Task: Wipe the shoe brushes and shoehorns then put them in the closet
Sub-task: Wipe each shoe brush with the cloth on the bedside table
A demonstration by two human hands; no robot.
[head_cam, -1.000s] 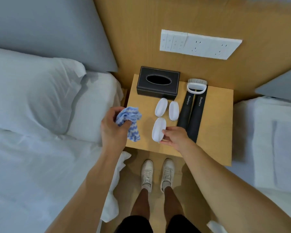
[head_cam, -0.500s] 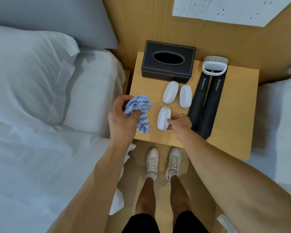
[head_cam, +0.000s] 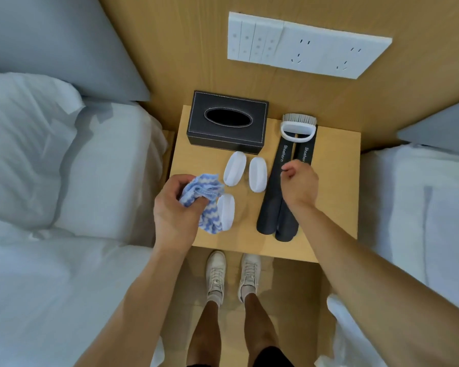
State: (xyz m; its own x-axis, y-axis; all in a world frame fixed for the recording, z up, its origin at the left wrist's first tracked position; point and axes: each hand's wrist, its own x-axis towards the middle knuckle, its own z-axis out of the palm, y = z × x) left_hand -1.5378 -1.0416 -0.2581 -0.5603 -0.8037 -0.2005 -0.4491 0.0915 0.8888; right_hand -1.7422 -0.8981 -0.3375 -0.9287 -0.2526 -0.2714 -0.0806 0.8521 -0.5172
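On wooden nightstand (head_cam: 337, 181): 3 smooth oval brushes (head_cam: 257, 174), 2 matte shoehorns (head_cam: 272, 205).

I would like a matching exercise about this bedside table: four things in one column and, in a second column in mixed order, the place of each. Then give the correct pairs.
Things
1. blue and white cloth
2. tissue box
3. handled brush
4. two shoehorns

Places
A. at the back left of the nightstand, by the wall
B. lying side by side under the right hand
C. bunched in the left hand
D. across the far ends of the shoehorns

Pairs: 1-C, 2-A, 3-D, 4-B
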